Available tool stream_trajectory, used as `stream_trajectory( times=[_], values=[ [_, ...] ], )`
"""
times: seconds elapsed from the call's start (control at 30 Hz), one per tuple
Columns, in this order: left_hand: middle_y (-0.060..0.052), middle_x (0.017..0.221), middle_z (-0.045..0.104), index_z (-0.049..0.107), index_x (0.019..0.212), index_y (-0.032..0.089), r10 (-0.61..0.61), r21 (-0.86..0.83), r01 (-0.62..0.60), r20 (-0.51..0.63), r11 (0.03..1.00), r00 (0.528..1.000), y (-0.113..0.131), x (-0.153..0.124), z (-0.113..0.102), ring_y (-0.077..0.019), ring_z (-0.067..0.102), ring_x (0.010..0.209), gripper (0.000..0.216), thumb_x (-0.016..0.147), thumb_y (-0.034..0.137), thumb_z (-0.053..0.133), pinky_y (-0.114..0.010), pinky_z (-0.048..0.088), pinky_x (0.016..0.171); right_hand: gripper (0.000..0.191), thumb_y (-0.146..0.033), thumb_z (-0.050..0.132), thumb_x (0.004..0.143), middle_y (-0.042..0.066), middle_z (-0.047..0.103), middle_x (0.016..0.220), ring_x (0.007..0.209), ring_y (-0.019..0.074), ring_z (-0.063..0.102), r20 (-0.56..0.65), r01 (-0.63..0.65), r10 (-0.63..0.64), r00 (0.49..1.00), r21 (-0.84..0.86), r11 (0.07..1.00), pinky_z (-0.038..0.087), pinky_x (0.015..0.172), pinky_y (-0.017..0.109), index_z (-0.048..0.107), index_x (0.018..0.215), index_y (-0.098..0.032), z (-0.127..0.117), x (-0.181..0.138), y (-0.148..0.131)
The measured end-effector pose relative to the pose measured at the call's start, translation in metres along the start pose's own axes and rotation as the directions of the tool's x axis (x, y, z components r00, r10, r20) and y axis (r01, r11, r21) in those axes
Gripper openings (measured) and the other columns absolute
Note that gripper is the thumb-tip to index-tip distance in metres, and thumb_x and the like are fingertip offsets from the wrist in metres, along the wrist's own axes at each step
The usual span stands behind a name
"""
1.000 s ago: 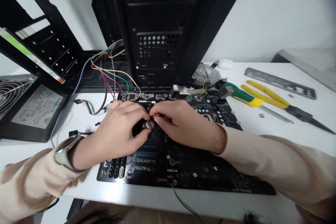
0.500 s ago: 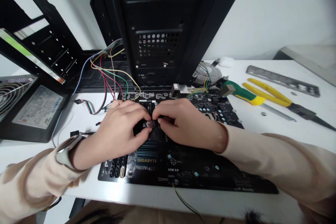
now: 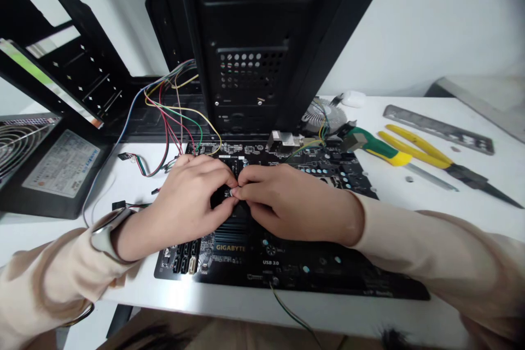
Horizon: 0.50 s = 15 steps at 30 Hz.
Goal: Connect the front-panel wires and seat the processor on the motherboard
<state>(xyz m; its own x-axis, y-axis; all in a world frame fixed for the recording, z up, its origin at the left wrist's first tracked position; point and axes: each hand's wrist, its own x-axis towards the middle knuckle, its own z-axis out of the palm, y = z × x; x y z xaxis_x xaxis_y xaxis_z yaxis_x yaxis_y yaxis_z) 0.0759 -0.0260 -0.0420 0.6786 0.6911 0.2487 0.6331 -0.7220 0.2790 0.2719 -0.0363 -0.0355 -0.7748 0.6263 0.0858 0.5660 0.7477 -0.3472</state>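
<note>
A black Gigabyte motherboard [image 3: 241, 279] lies flat on the white table under both hands. Over its middle, a round silver coin cell battery [image 3: 232, 193] is almost wholly covered by fingertips; only a sliver of its edge shows. My left hand [image 3: 194, 191] curls round it from the left, thumb and forefinger closed at its rim. From the right, my right hand [image 3: 297, 202] meets it with bent fingers bunched together, fingertips on the battery. Whether the battery sits in its holder is hidden. Just below the fingers is the blue-black heatsink [image 3: 229, 235].
Behind the board stands the black computer case [image 3: 250, 16], with loose coloured wires [image 3: 166, 115]. A power supply [image 3: 61, 172] is at left. On the right lie a green-and-yellow screwdriver [image 3: 383, 150], yellow-handled pliers [image 3: 426, 147], a metal I/O plate [image 3: 438, 127] and a round cooler [image 3: 324, 116].
My right fingers have moved slightly left onto the coin cell battery, which showed between my hands before and is now mostly covered. My left hand stays nearly in place.
</note>
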Motion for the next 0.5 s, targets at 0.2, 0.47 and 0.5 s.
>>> stream_trajectory(
  times=[0.2,0.47,0.5],
  values=[
    [-0.002,0.084,0.07,0.063,0.084,0.02,0.011,-0.003,-0.011,-0.002,1.0,1.0,0.0,0.001,0.0,-0.0225,0.062,0.086,0.016,0.084,0.028,0.049,-0.037,0.033,0.073,0.021,-0.012,0.048,0.086,0.009,0.062,0.09,0.074,0.0156,0.055,0.116,0.004,0.013,0.993,-0.141,0.99,0.041,0.064,0.029,0.068,0.094,-0.01,-0.009,0.004,-0.008],
    [-0.003,0.082,0.07,0.063,0.081,0.018,0.018,0.014,-0.018,-0.015,1.0,1.0,0.0,0.001,0.001,-0.0233,0.062,0.084,0.018,0.082,0.029,0.048,-0.037,0.034,0.072,0.018,-0.013,0.053,0.086,0.01,0.064,0.086,0.075,0.0178,0.054,0.226,0.122,-0.044,0.973,-0.345,0.931,0.031,0.055,0.03,0.069,0.092,-0.011,-0.012,0.005,-0.014],
    [-0.003,0.082,0.07,0.063,0.081,0.018,0.02,0.014,-0.02,-0.019,1.0,1.0,0.0,0.001,0.001,-0.0234,0.063,0.084,0.018,0.082,0.029,0.048,-0.037,0.034,0.072,0.018,-0.012,0.052,0.087,0.01,0.064,0.087,0.078,0.0187,0.055,0.237,0.134,-0.051,0.97,-0.35,0.927,0.031,0.055,0.031,0.069,0.092,-0.011,-0.012,0.006,-0.015]
  ],
)
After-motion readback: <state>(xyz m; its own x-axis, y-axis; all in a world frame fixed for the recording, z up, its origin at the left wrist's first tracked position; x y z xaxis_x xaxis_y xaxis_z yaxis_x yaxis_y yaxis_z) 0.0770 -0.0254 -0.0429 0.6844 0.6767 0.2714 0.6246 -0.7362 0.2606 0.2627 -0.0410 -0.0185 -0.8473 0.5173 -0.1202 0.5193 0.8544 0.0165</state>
